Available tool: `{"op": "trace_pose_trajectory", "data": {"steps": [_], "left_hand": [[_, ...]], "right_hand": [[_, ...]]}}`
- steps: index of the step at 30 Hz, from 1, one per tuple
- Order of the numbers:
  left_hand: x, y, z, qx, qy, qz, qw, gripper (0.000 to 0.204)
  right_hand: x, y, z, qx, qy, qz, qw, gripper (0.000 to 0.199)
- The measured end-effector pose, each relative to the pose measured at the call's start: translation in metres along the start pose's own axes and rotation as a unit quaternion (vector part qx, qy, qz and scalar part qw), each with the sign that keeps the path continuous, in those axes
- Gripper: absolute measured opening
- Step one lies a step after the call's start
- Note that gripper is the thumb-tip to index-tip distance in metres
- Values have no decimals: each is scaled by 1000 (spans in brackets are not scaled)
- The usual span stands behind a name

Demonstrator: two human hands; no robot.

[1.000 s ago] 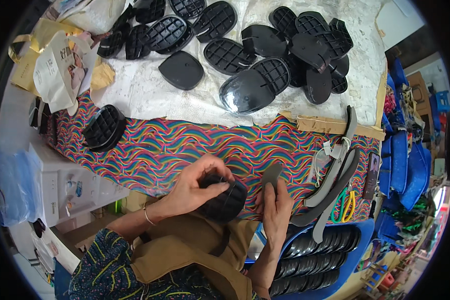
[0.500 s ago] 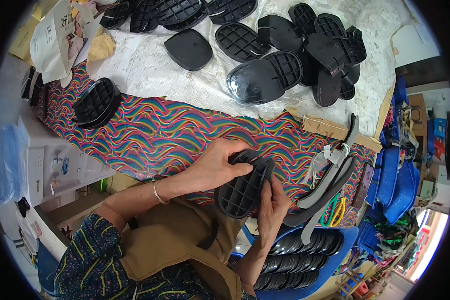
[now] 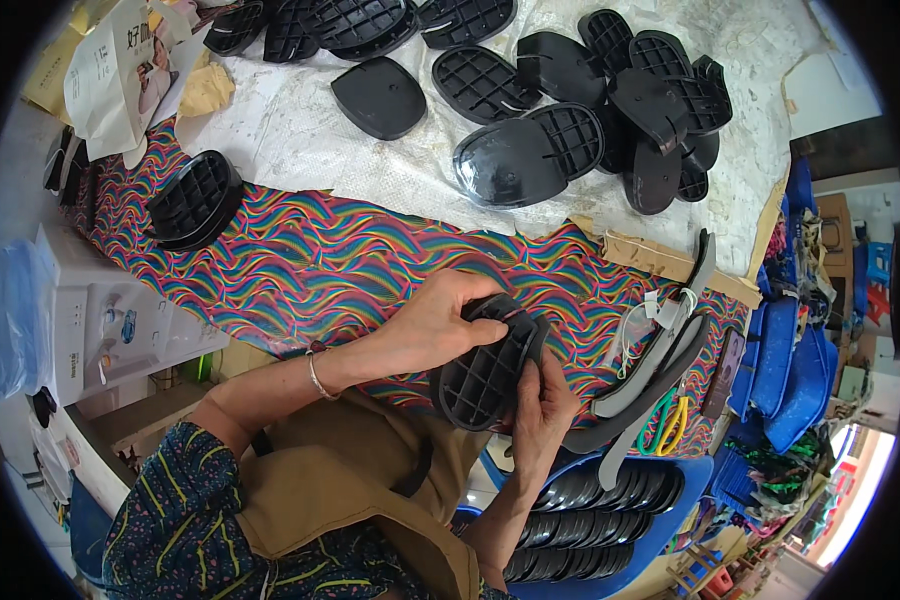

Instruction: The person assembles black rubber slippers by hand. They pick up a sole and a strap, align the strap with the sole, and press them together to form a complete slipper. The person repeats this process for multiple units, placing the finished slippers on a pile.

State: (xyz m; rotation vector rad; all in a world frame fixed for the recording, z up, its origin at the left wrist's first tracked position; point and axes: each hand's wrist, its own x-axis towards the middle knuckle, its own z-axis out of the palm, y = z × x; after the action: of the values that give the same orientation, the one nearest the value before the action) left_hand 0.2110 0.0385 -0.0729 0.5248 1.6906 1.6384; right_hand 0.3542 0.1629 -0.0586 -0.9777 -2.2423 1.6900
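Note:
A black shoe sole piece [image 3: 475,385] with a gridded hollow face is held between my two hands over the near edge of the table. My left hand [image 3: 435,320] grips its far end, with the thumb laid across the rim and onto the grid. From the near right side my right hand [image 3: 542,405] pinches the edge, thumb toward the grid; its other fingers are partly hidden. Apart from the hands, a similar black sole piece [image 3: 195,205] rests grid up on the patterned cloth [image 3: 340,250] to the left.
Several black sole pieces [image 3: 505,165] lie loose on a white woven sheet [image 3: 280,140] at the far side. Dark curved strips [image 3: 660,375] and yellow-handled scissors [image 3: 676,428] lie at right. Below them, a blue basin [image 3: 695,490] holds rows of black pieces.
The held sole piece has tilted slightly in my hands, and my right hand has shifted a little. Both hands keep their hold.

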Motion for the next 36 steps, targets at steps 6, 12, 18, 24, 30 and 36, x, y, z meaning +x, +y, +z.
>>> {"op": "trace_pose_trajectory", "data": {"steps": [6,12,18,24,30,36], "left_hand": [[2,3,-4,-43,-31,-46,998,23],[3,3,1,-29,11,15,999,11],[3,9,-4,7,-35,-31,999,21],[4,7,-1,-29,-26,-39,998,19],[4,9,0,-71,38,2,997,18],[1,21,3,-31,84,65,994,20]], "right_hand": [[1,-2,1,-4,2,-31,1000,35],[2,6,2,9,13,-36,999,34],[2,5,1,-1,12,-34,999,33],[-1,3,-1,-37,-10,-32,999,34],[-7,-4,-10,-136,-70,-131,979,35],[-38,0,-2,-71,-26,-58,995,30]]}}
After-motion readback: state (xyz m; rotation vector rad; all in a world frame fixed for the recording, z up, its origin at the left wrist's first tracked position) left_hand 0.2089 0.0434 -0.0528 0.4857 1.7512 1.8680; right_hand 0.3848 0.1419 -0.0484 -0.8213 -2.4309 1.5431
